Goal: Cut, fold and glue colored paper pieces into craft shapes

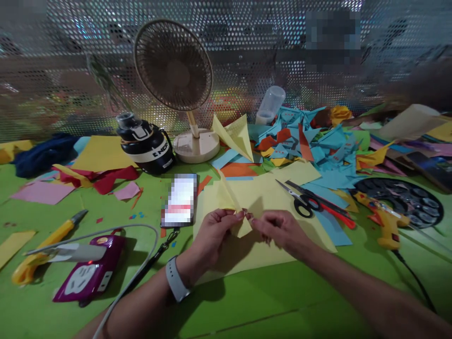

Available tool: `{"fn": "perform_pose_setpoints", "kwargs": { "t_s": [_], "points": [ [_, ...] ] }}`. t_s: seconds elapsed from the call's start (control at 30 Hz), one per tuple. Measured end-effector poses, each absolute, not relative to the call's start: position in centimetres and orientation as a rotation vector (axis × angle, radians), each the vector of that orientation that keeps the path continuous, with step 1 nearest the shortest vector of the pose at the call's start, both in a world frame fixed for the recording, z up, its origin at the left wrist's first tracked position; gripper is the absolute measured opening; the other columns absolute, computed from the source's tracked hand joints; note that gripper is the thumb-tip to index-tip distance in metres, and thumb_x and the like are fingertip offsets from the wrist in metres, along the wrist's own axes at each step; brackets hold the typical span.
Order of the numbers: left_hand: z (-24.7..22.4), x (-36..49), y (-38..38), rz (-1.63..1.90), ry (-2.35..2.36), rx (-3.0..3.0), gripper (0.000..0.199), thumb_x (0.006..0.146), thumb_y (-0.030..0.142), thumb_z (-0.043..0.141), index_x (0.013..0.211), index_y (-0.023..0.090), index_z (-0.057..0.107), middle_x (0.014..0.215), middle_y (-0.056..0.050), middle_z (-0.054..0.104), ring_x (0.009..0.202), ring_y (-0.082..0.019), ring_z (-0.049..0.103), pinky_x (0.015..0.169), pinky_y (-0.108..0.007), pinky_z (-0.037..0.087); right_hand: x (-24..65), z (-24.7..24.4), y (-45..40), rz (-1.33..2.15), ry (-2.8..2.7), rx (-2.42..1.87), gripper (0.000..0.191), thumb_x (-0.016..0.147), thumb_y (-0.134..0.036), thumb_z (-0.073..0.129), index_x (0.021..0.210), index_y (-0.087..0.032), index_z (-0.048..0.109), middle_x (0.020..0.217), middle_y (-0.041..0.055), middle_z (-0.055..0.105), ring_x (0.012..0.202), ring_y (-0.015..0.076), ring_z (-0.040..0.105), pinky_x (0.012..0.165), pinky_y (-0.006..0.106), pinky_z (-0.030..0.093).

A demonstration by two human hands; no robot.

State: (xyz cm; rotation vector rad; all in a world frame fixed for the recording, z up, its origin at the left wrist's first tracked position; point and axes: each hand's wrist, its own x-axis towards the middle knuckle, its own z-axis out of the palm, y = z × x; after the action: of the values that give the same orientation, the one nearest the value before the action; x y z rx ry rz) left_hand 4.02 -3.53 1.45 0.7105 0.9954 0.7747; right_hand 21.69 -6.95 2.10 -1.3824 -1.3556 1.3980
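Observation:
Between my two hands is a folded piece of yellow paper [229, 194], with one pointed flap standing up. My left hand [216, 231], with a pale watch band at the wrist, pinches its lower part between thumb and fingers. My right hand [277, 229] is closed at the right edge of the same paper, its fingertips close to those of the left. The exact fold under the fingertips is hidden. Beneath both hands lie large yellow sheets [303, 249]. Scissors [300, 200] with black handles rest on them, just beyond my right hand.
A phone [180, 200] lies left of the sheets. Behind stand a fan [196, 146] and a black bottle [146, 148]. Blue folded papers [334, 150] pile up at the back right. A yellow glue gun [388, 226] is at right, a purple corded box [93, 268] at left.

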Motion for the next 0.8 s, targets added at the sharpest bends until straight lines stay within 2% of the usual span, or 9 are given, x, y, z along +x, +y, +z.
{"fn": "perform_pose_setpoints", "kwargs": {
  "t_s": [0.1,0.17,0.23,0.3,0.5,0.6,0.67,0.8],
  "points": [
    [1.7,4.0,-3.7,0.661,0.892,0.791,0.022,0.064,0.031,0.085,0.068,0.015,0.071,0.060,-0.001,0.066,0.051,-0.008,0.050,0.049,-0.019,0.036,22.1,2.3,-6.5,1.234,-1.303,-1.324,0.031,0.077,-0.048,0.071,0.087,-0.019,0.067,0.085,0.0028,0.063,0.072,0.0130,0.058,0.062,0.025,0.046],
    [1.7,3.9,-3.8,0.570,0.799,0.862,0.021,0.066,0.031,0.083,0.072,0.014,0.073,0.066,-0.004,0.069,0.058,-0.011,0.056,0.057,-0.021,0.042,22.1,2.1,-6.3,1.282,-1.293,-1.290,0.028,0.072,-0.045,0.075,0.084,-0.019,0.070,0.092,0.0032,0.061,0.074,0.0133,0.056,0.065,0.027,0.045],
    [1.6,3.8,-3.8,0.523,0.778,0.946,0.018,0.068,0.030,0.081,0.074,0.014,0.074,0.071,-0.006,0.071,0.063,-0.013,0.059,0.062,-0.024,0.044,21.9,1.9,-6.1,1.336,-1.273,-1.272,0.026,0.069,-0.043,0.078,0.069,-0.018,0.069,0.083,0.0013,0.057,0.069,0.0122,0.052,0.062,0.027,0.042],
    [1.7,3.5,-3.6,0.473,0.794,1.047,0.016,0.069,0.029,0.080,0.074,0.015,0.075,0.071,-0.007,0.071,0.060,-0.013,0.058,0.059,-0.024,0.042,21.8,1.9,-6.0,1.363,-1.225,-1.260,0.028,0.068,-0.041,0.078,0.059,-0.018,0.066,0.073,-0.0007,0.054,0.066,0.0115,0.047,0.061,0.026,0.038],
    [2.8,2.2,-2.2,0.276,0.772,1.303,0.016,0.074,0.031,0.075,0.070,0.016,0.075,0.057,-0.002,0.066,0.046,-0.008,0.047,0.046,-0.019,0.031,22.7,2.3,-5.3,1.280,-1.047,-1.266,0.029,0.064,-0.042,0.079,0.056,-0.019,0.062,0.063,-0.0027,0.050,0.066,0.0124,0.044,0.066,0.028,0.038],
    [3.4,1.1,-1.0,0.199,0.754,1.365,0.017,0.077,0.034,0.073,0.077,0.017,0.077,0.066,-0.005,0.072,0.049,-0.010,0.055,0.047,-0.019,0.038,23.5,2.5,-5.0,1.276,-1.017,-1.301,0.028,0.064,-0.040,0.078,0.056,-0.019,0.061,0.060,-0.0027,0.052,0.064,0.0122,0.044,0.064,0.028,0.036],
    [3.8,0.3,-0.1,0.229,0.731,1.394,0.015,0.076,0.032,0.074,0.080,0.019,0.078,0.078,-0.008,0.076,0.062,-0.014,0.064,0.058,-0.021,0.047,23.9,2.7,-4.9,1.331,-1.015,-1.321,0.026,0.063,-0.038,0.078,0.057,-0.018,0.062,0.059,-0.0026,0.054,0.061,0.0112,0.044,0.062,0.027,0.035],
    [4.3,-0.9,1.4,0.409,0.759,1.341,0.007,0.072,0.025,0.077,0.071,0.017,0.078,0.071,-0.008,0.075,0.067,-0.016,0.067,0.067,-0.023,0.051,24.3,3.4,-4.8,1.425,-1.029,-1.359,0.023,0.060,-0.035,0.079,0.056,-0.017,0.065,0.055,-0.0033,0.055,0.055,0.0091,0.043,0.057,0.025,0.033]
  ]
}}
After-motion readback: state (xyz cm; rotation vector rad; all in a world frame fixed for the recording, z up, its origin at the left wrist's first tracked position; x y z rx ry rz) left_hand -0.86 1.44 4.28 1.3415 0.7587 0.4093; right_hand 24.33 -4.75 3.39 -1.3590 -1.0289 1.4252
